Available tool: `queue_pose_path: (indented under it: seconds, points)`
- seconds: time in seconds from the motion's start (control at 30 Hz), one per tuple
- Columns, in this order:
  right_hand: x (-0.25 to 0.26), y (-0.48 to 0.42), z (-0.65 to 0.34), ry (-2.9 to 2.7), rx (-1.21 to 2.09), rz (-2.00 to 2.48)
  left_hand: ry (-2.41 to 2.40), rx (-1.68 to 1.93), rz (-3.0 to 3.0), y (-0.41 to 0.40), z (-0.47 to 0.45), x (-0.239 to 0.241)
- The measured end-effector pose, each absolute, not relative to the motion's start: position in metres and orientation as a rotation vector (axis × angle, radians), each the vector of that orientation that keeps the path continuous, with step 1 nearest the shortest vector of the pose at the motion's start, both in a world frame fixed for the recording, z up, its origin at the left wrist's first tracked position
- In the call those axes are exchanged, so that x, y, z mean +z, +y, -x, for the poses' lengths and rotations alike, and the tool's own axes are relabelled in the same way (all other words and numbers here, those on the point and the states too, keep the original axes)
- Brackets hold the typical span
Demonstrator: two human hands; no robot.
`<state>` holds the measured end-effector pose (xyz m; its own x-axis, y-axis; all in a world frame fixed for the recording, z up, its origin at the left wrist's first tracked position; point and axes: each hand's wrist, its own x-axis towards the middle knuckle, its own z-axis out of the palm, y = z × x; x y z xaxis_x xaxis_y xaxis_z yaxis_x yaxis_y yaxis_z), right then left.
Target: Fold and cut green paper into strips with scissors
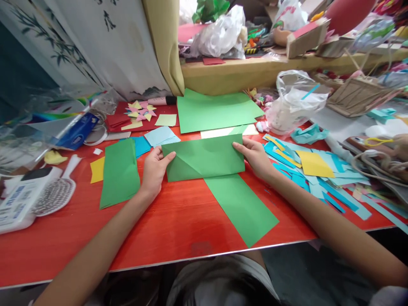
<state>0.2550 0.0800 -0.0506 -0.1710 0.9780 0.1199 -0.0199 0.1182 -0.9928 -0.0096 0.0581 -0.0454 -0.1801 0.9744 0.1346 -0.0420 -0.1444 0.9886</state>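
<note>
A green sheet of paper (207,159) with a diagonal crease is held up between both my hands. My left hand (156,170) pinches its left end, thumb in front. At the upper right corner my right hand (253,157) grips it the same way. Partly under it, another green paper strip (244,208) lies slanted on the red table. To the left of my left hand rests a stack of green paper pieces (119,174). Behind the held sheet lie a larger green sheet (216,111) and light blue paper squares (162,136).
Blue paper strips (318,170) with a yellow square (315,163) are heaped at right. A white hairbrush (55,195) and a white bottle (25,199) lie at left. A bagged cup (287,106) stands at the back right. The red table's (159,242) front edge runs before me.
</note>
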Motion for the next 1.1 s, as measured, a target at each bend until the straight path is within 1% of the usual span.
queue_pose_path:
  seconds: [0.67,1.1]
  points:
    - [-0.061,0.078,-0.251,-1.301,1.294,0.928,1.185,1.481,-1.158,0.062,0.014,-0.055]
    - [-0.061,0.078,-0.249,-1.279,1.246,0.957,1.163,1.489,-1.191,0.063,0.015,-0.057]
